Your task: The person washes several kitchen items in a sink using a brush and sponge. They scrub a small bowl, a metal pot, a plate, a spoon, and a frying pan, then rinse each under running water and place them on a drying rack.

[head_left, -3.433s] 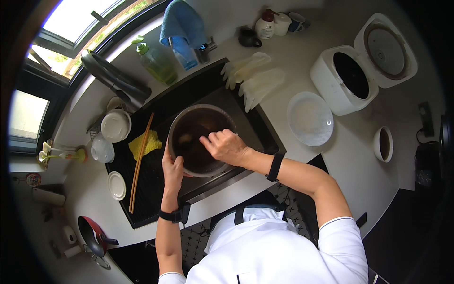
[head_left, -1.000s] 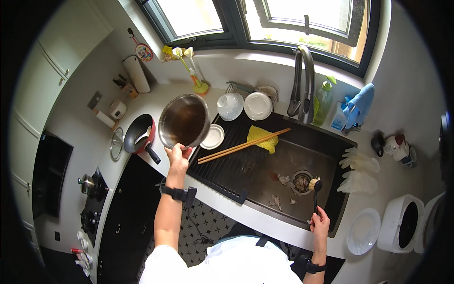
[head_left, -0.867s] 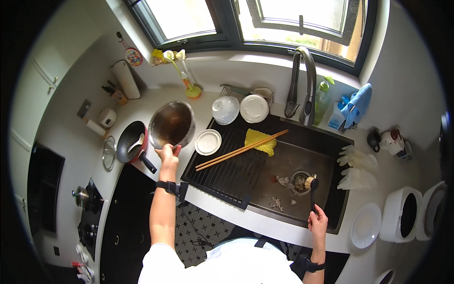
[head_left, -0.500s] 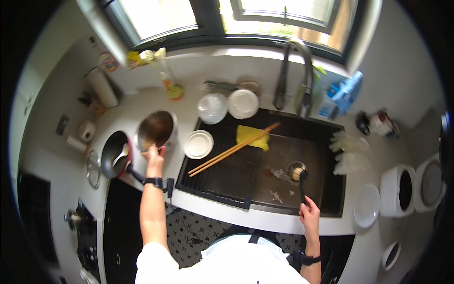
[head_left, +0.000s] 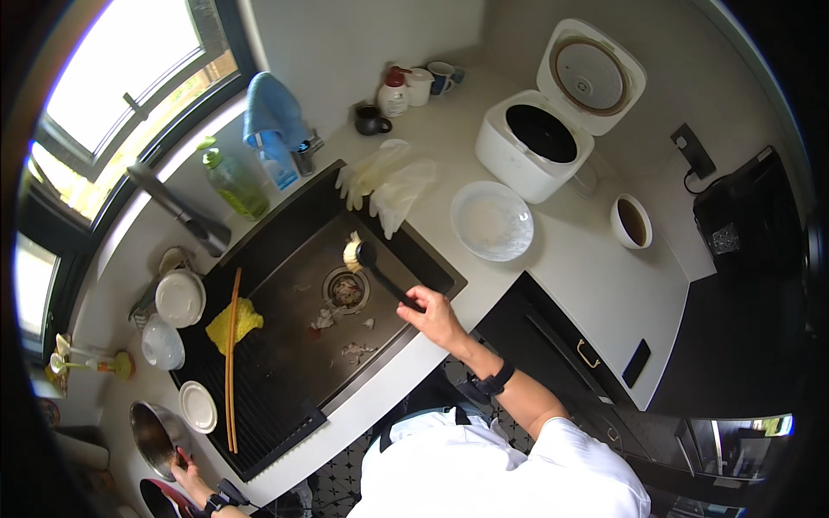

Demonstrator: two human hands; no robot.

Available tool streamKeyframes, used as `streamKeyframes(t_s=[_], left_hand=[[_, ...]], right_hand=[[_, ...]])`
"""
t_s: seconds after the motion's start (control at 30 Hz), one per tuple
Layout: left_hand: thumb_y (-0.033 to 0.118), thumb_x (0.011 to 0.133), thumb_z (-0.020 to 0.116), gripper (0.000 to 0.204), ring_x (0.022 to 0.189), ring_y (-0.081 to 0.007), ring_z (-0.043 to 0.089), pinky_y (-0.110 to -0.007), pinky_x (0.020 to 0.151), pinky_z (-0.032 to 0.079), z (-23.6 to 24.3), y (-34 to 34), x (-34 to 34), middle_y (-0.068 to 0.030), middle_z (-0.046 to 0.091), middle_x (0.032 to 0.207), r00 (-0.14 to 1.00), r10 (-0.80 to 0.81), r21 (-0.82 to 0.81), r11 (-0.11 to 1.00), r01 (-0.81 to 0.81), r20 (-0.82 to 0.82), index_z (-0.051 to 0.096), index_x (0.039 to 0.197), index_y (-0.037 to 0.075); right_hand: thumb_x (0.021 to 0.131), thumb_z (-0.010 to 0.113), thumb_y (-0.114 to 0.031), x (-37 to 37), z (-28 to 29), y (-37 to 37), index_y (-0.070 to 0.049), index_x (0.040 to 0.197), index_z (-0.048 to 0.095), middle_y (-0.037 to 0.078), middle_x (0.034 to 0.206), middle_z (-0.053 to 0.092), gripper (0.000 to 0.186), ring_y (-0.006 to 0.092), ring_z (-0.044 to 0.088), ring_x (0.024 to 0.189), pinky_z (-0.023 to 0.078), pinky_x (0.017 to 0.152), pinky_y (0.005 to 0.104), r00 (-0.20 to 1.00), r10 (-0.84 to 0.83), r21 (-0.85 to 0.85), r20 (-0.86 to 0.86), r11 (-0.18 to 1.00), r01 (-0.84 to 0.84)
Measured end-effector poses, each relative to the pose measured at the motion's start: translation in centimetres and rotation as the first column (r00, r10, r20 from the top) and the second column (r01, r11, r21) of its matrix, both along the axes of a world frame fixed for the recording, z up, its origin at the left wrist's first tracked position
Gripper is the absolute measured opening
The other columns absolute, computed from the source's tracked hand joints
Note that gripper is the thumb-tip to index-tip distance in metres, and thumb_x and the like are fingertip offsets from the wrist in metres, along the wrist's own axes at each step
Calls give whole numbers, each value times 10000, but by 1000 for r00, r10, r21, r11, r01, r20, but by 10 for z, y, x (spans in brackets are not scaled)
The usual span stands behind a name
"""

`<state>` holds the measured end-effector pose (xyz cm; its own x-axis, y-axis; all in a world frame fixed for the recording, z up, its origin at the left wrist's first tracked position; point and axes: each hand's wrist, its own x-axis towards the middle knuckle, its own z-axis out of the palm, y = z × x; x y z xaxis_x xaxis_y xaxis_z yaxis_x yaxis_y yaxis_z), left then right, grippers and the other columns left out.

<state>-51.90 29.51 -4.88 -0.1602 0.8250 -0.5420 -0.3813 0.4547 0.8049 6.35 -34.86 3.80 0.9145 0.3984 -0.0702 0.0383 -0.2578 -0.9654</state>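
Note:
My right hand (head_left: 434, 319) is closed round the black handle of a dish brush (head_left: 385, 281). Its pale bristle head hangs over the dark sink (head_left: 289, 315), just above the drain strainer (head_left: 347, 291), which has food scraps in and around it. At the lower left, my left hand (head_left: 188, 476) grips the rim of a steel bowl (head_left: 155, 439) on the counter; a little brown shows inside the bowl. Long wooden chopsticks (head_left: 230, 363) and a yellow cloth (head_left: 243, 323) lie over the ribbed black drying mat (head_left: 268, 423). A small white lid (head_left: 198, 407) sits by the mat.
Rubber gloves (head_left: 393, 186) drape over the sink's far right edge. To the right stand a white plate (head_left: 492, 221), an open rice cooker (head_left: 522, 151) and a bowl of brown liquid (head_left: 632, 222). A faucet (head_left: 183, 211) and green soap bottle (head_left: 235, 183) line the window side.
The view has swung to the right, bringing in the rice cooker and the right counter. The brush has lifted off the drain strainer. My left hand stays on the steel bowl.

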Motion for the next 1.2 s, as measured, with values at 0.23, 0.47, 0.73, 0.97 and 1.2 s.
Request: streamKeyframes(t_s=[0.23, 0.47, 0.73, 0.97, 1.2], left_hand=[[184, 962, 613, 431, 891, -238, 659, -303, 671, 582, 119, -187, 172, -143, 654, 1048, 951, -105, 104, 985, 141, -290, 506, 1365, 74], [131, 985, 588, 450, 920, -131, 679, -228, 746, 534, 168, -419, 446, -92, 664, 1112, 355, -905, 215, 308, 927, -234, 509, 1417, 29], [209, 1058, 575, 570, 1036, -250, 701, -345, 891, 576, 104, -550, 627, -153, 633, 1246, -198, -977, 146, -185, 972, 80, 340, 1540, 19], [189, 1074, 507, 556, 1042, -234, 672, -369, 908, 592, 67, -608, 698, -157, 585, 1278, -279, -947, 171, -251, 953, 161, 272, 1541, -2], [3, 948, 546, 573, 993, -187, 657, -314, 856, 588, 80, -590, 688, -104, 589, 1230, -127, -991, 112, -121, 986, 47, 333, 1473, 82]], right_hand=[[855, 721, -122, 84, -8, -107, -34, 1016, 644, 154, 824, 676, 198, 332, 660, 750, 516, 680, 410, 875, -167, -153, 455, 953, 262], [746, 691, -48, 164, -16, -203, -39, 956, 651, 130, 819, 646, 214, 357, 624, 825, 490, 838, 457, 725, -72, -284, 685, 890, 357], [794, 666, -37, 207, -24, -231, -31, 1060, 630, 162, 909, 636, 268, 381, 633, 834, 525, 749, 439, 831, -40, -282, 554, 931, 232], [814, 648, -29, 208, -28, -222, -5, 1021, 612, 180, 877, 629, 211, 394, 631, 827, 519, 737, 457, 855, 27, -324, 519, 931, 168], [824, 637, -15, 172, -9, -192, 5, 979, 593, 183, 833, 607, 162, 394, 616, 775, 507, 685, 459, 863, 46, -257, 503, 961, 98]])
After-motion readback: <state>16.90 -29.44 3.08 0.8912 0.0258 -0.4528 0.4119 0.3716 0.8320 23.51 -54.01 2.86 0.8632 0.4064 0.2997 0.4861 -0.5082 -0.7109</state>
